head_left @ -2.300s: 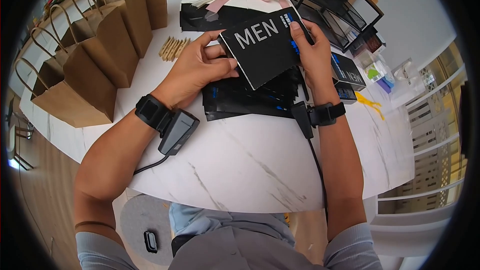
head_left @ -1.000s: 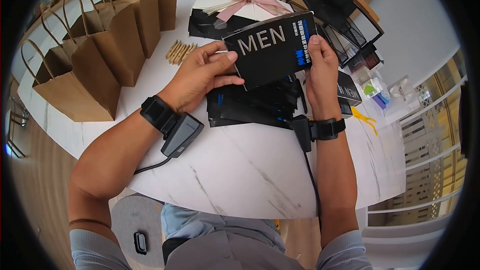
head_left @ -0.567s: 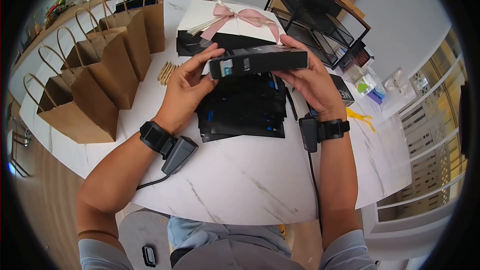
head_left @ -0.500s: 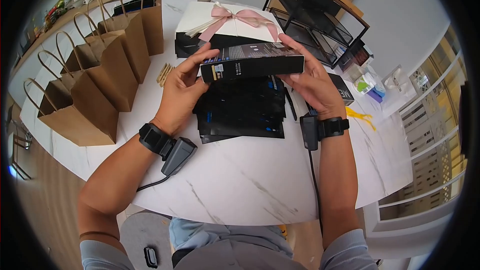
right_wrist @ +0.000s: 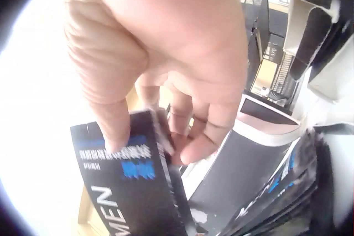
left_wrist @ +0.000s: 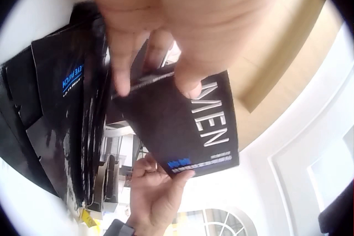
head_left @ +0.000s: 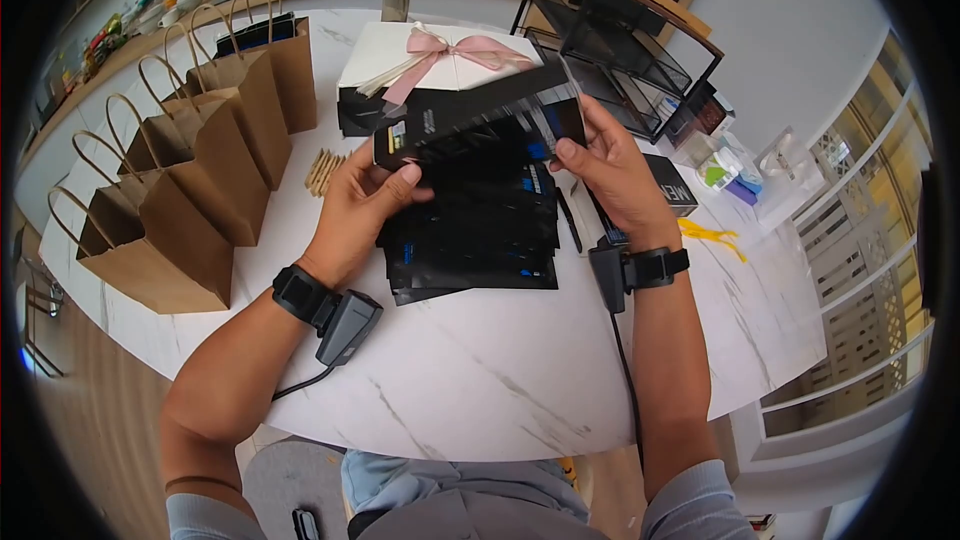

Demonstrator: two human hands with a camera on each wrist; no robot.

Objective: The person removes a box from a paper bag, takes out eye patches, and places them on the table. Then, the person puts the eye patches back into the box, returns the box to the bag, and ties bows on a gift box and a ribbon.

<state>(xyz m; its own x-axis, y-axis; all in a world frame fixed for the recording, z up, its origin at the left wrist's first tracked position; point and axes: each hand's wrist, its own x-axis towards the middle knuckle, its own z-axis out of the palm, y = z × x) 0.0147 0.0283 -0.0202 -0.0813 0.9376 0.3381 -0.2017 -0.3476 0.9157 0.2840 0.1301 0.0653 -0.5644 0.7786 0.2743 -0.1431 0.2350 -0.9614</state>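
Observation:
Both hands hold a flat black box (head_left: 480, 115) above a pile of black sachets (head_left: 470, 250). At the box's left end the left hand (head_left: 355, 205) grips it, thumb on the near side. The right hand (head_left: 622, 180) pinches the right end between thumb and fingers. In the left wrist view the box (left_wrist: 182, 120) shows silver letters "MEN" and blue print, the left thumb on its face. The right wrist view has the right hand (right_wrist: 166, 42) with its thumb on the box (right_wrist: 133, 175) beside the blue print.
Brown paper bags (head_left: 150, 230) stand in a row at the left, with wooden clothespins (head_left: 322, 172) beside them. Behind the pile lies a white box with a pink bow (head_left: 450, 52). Another "MEN" box (head_left: 668, 185), a yellow item (head_left: 712, 234) and a black rack (head_left: 620, 50) are at the right.
The box was face-on, then turned to show its narrow side; now it is tilted, right end higher, its front partly in view. Both hands still hold it.

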